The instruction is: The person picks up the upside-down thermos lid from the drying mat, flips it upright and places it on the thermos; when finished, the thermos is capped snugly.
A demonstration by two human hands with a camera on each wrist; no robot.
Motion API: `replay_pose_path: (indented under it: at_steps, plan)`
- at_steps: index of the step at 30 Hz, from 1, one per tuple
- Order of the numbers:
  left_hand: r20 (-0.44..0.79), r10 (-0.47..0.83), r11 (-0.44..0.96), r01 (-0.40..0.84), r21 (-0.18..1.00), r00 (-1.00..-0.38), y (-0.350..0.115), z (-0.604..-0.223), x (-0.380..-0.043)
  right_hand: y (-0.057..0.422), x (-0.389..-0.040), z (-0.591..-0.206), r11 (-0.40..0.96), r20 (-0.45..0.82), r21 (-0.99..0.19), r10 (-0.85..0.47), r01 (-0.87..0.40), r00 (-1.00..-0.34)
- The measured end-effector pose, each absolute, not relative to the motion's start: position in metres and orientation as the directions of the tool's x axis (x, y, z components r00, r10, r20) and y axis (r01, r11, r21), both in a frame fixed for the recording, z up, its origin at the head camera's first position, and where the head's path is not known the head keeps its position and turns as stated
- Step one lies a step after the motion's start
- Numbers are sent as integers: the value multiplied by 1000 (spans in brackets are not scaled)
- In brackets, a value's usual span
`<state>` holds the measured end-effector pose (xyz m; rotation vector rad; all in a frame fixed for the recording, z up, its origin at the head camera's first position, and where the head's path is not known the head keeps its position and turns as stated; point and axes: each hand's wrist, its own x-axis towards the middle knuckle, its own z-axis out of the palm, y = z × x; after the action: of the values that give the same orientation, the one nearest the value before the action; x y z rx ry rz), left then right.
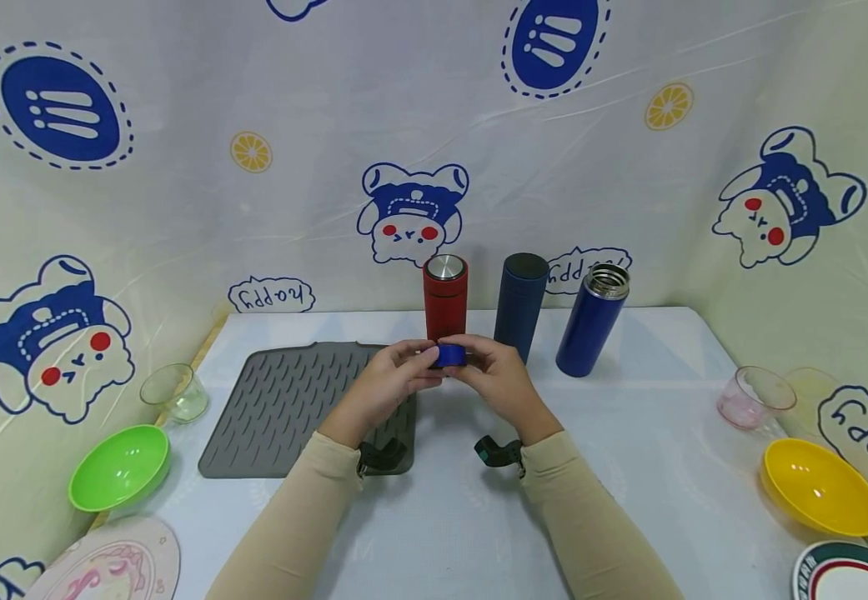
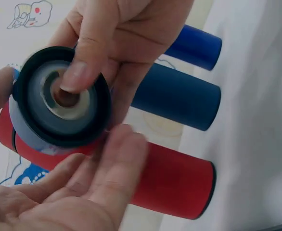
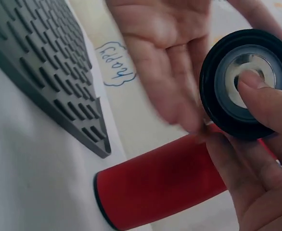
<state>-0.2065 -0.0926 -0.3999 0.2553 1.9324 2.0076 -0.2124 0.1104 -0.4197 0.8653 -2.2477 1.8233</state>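
A blue bottle lid [image 1: 451, 356] is held up between both hands above the table. My right hand [image 1: 495, 371] grips it, the thumb [image 3: 263, 98] pressed on the metal middle of its dark-ringed underside and the fingers behind. At the lid's other side is my left hand [image 1: 388, 379]; one fingertip [image 2: 1, 89] touches the rim, while its other fingers are fairly straight and blurred. Just behind the hands stands a red bottle [image 1: 445, 304] with a silver-topped lid. To its right are a dark blue capped bottle [image 1: 521, 304] and a blue bottle [image 1: 591, 329] with an uncovered metal mouth.
A grey ridged mat [image 1: 283, 417] lies left of centre, partly under my left arm. Toward the left edge are a clear glass [image 1: 189, 398], a green bowl [image 1: 120, 468] and a pink-patterned plate [image 1: 159, 542]. A pinkish glass [image 1: 749, 408], yellow bowl [image 1: 816, 492] and rimmed plate [image 1: 816, 558] stand right.
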Motion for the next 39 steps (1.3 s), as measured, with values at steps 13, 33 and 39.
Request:
replay_pose_path:
  at_steps: [13,33,39]
  plan:
    - [38,294,103,71,992,-955,-95,-404,-204,116,-203,-407,62,426,-864,-442,-500,-789]
    - [183,352,107,234,966,-918,-79,-381,-193,143,-197,-382,97,364,-885,-467,-455,-806]
    - [261,365,167,339,926,-894,-65,-385,-211,160,-195,-375,132,367,-884,-401,-449,-839]
